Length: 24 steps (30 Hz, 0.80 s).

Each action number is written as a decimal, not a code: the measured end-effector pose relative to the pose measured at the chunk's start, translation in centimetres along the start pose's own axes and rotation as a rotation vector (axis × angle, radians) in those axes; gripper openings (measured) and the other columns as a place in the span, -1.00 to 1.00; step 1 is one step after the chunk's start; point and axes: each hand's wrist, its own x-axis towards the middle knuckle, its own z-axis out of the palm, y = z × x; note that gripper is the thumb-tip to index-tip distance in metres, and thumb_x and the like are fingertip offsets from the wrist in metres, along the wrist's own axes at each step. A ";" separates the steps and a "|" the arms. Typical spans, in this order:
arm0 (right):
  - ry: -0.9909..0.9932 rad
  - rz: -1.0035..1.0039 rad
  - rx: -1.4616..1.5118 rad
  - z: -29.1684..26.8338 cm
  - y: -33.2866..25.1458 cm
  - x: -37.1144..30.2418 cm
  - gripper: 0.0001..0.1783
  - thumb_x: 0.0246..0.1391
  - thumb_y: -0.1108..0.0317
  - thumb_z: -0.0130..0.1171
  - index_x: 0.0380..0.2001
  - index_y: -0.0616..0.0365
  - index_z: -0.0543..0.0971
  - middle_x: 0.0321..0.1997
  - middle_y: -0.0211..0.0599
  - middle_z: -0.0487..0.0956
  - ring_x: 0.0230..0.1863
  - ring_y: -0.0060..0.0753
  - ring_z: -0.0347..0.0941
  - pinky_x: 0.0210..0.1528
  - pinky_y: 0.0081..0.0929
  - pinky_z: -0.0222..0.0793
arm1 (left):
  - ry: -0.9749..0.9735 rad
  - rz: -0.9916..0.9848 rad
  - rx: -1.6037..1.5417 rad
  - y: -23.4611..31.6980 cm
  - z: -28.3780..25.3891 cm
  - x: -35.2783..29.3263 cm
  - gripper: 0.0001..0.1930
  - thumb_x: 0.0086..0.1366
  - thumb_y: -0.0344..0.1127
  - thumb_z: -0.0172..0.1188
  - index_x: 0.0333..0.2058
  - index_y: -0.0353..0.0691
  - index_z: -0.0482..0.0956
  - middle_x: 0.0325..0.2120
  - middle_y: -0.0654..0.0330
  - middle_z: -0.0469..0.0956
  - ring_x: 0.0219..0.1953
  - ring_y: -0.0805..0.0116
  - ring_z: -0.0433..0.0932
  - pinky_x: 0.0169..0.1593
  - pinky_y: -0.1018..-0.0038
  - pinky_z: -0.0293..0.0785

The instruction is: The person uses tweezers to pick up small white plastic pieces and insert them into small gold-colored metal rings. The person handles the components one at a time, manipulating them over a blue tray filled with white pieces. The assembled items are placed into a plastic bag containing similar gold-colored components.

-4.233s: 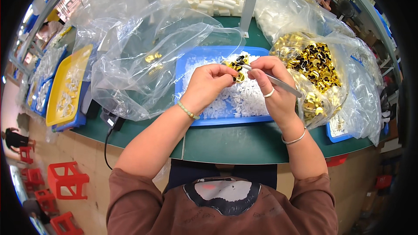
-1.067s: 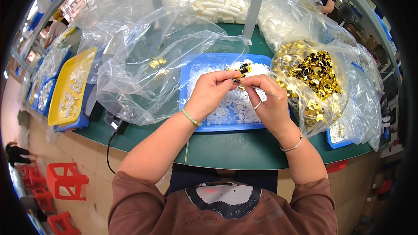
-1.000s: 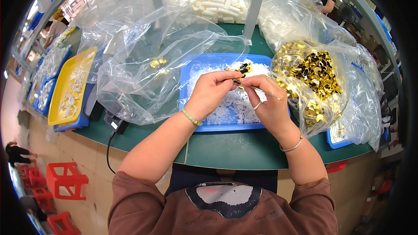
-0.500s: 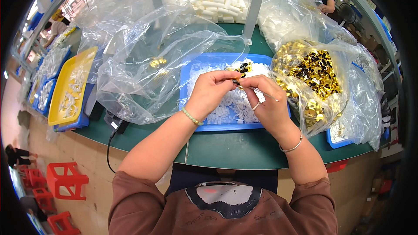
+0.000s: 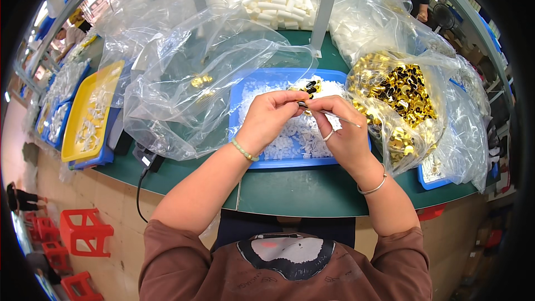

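Over the blue tray (image 5: pixel 329 161), my two hands meet with their fingertips nearly touching. My left hand (image 5: pixel 266 116) pinches a small gold-and-black piece (image 5: pixel 302 104) between thumb and forefinger. Closed around a thin metal tool like tweezers (image 5: pixel 344 119), my right hand (image 5: pixel 341 125) brings its tip to that piece; the tip itself is hidden by the fingers. Many small white plastic parts (image 5: pixel 281 147) fill the tray. Just beyond my fingertips, several gold-and-black pieces (image 5: pixel 312 85) lie on top of the white parts.
An open clear bag of gold-and-black pieces (image 5: pixel 412 95) stands right of the tray. Left lies a crumpled clear bag (image 5: pixel 167 95), then a yellow tray (image 5: pixel 75 128) with white parts. White cylinders (image 5: pixel 278 8) are heaped behind, near a metal post (image 5: pixel 326 11).
Both hands stay nearly in place over the tray. The tool in my right hand has tilted slightly, and more of its shaft shows beside the fingers.
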 end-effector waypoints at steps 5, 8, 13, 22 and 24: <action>-0.015 -0.003 -0.016 0.0 0.0 0.0 -0.72 -0.09 0.71 0.25 -0.27 0.19 0.58 -0.30 -0.21 0.62 -0.32 -0.22 0.58 -0.29 -0.46 0.50 | -0.015 0.020 0.023 -0.1 -0.1 0.0 -0.70 0.32 -0.42 0.10 -0.01 -0.41 0.56 -0.08 0.12 0.59 -0.08 0.44 0.56 0.05 0.52 0.48; -0.025 0.009 0.001 -0.2 -0.3 0.0 -0.71 -0.09 0.71 0.25 -0.26 0.19 0.58 -0.30 -0.21 0.62 -0.32 -0.22 0.58 -0.29 -0.45 0.50 | -0.010 0.023 0.023 -0.1 -0.1 0.0 -0.71 0.32 -0.43 0.10 -0.02 -0.41 0.57 -0.09 0.13 0.59 -0.09 0.45 0.56 0.05 0.53 0.48; -0.004 0.028 0.020 -0.3 -0.5 0.0 -0.72 -0.09 0.71 0.24 -0.26 0.21 0.57 -0.30 -0.20 0.62 -0.31 -0.23 0.59 -0.27 -0.46 0.51 | 0.006 0.016 0.060 -0.2 -0.3 0.1 -0.72 0.32 -0.44 0.10 -0.03 -0.40 0.58 -0.11 0.14 0.60 -0.11 0.46 0.56 0.04 0.53 0.48; 0.004 -0.009 -0.042 -1.0 -0.7 0.4 -0.76 -0.07 0.69 0.24 -0.29 0.21 0.58 -0.30 -0.19 0.63 -0.27 -0.21 0.60 -0.23 -0.45 0.50 | 0.028 0.026 0.061 -0.1 -0.2 0.1 -0.71 0.32 -0.37 0.17 -0.04 -0.39 0.59 -0.14 0.15 0.62 -0.12 0.47 0.56 0.02 0.54 0.48; 0.007 -0.027 -0.025 -0.8 -0.8 0.4 -0.76 -0.07 0.69 0.24 -0.28 0.21 0.58 -0.30 -0.19 0.63 -0.28 -0.20 0.59 -0.22 -0.45 0.49 | 0.038 0.020 0.089 0.0 -0.1 0.0 -0.70 0.31 -0.37 0.17 -0.03 -0.39 0.58 -0.14 0.15 0.62 -0.12 0.47 0.56 0.02 0.54 0.48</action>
